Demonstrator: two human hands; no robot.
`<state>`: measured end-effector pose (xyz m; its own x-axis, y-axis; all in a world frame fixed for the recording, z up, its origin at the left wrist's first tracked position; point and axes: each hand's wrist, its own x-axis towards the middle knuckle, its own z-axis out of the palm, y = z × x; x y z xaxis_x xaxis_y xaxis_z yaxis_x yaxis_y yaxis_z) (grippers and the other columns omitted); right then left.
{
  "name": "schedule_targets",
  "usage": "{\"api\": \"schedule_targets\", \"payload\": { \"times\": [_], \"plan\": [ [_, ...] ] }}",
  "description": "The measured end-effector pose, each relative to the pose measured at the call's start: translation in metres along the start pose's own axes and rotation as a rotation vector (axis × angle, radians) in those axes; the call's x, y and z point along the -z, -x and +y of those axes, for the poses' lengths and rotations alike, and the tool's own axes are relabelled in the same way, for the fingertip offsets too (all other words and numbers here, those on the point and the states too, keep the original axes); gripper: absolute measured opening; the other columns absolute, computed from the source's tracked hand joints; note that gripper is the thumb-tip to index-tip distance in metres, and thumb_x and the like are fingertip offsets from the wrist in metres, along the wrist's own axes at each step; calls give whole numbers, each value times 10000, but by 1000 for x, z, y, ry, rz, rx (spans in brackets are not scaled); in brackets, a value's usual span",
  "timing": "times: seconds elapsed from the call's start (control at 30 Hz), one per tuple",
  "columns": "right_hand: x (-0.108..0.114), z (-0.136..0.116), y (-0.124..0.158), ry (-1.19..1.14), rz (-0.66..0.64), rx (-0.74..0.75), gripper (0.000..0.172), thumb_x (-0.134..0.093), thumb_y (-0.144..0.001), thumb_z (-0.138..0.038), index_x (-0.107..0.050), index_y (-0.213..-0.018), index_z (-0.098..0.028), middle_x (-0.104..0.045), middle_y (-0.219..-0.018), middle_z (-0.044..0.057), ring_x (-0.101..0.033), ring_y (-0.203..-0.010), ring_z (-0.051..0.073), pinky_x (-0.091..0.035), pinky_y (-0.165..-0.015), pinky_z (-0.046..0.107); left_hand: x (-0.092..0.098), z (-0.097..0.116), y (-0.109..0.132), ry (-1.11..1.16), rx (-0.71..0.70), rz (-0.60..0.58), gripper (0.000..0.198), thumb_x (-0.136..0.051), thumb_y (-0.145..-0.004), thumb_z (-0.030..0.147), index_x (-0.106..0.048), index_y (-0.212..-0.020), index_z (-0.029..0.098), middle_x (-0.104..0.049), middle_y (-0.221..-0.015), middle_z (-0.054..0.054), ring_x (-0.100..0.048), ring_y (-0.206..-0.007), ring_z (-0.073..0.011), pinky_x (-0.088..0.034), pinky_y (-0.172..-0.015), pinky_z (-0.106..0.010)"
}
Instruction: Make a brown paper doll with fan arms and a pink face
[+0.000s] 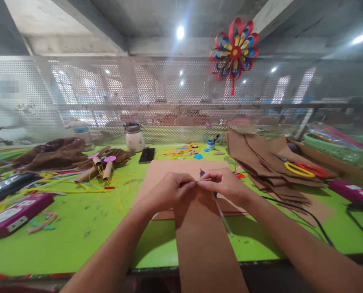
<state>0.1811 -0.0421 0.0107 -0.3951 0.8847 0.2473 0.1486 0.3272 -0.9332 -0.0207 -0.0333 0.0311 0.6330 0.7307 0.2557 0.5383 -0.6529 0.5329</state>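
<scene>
Leftward and near, a purple case (20,215) lies on the green table (86,240); farther off sits a black phone (147,155). Centrally, the left hand (171,191) pinches the far end of a brown paper strip (204,248), which runs past the table's near edge. Just beside it, the right hand (224,185) pinches that end too. Farther right, scissors (301,169) rest on stacked brown paper (254,160).

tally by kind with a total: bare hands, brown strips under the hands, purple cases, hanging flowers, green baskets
Bare hands, left hand and right hand: 2
Brown strip: 1
Purple cases, left case and right case: 2
Hanging flower: 1
Green basket: 1
Total: 7
</scene>
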Motion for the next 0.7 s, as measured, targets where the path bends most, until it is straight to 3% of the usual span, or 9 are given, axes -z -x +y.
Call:
{"api": "schedule_targets", "payload": {
  "times": [0.4, 0.6, 0.7],
  "plan": [
    [-7, -1, 0, -15, 117, 26, 284, -677, -673, -403, -711, -716, -125, -633, -650, 25, -517, -621, 124, -401, -587, 255, 7, -1, -1, 152, -16, -63, 318, -424, -862, 374, -633, -811, 140, -603, -713, -6, -488, -654, -103, -376, -612, -207],
    [0, 1, -1, 13, -1, 6, 403, -583, -744, -492, -710, -760, -111, -616, -673, 36, -519, -633, 130, -401, -584, 260, 9, -1, 0, 183, 12, -102, 324, -429, -851, 387, -589, -721, 138, -505, -622, 21, -398, -580, -85, -324, -551, -200],
    [-1, 0, -1, 39, 15, 22, 371, -593, -743, -474, -705, -747, -121, -615, -675, 32, -521, -634, 128, -399, -587, 254, 7, 0, 0, 176, 27, -115, 323, -423, -851, 386, -571, -700, 141, -466, -595, 33, -383, -563, -82, -311, -541, -201]
  ]
}}
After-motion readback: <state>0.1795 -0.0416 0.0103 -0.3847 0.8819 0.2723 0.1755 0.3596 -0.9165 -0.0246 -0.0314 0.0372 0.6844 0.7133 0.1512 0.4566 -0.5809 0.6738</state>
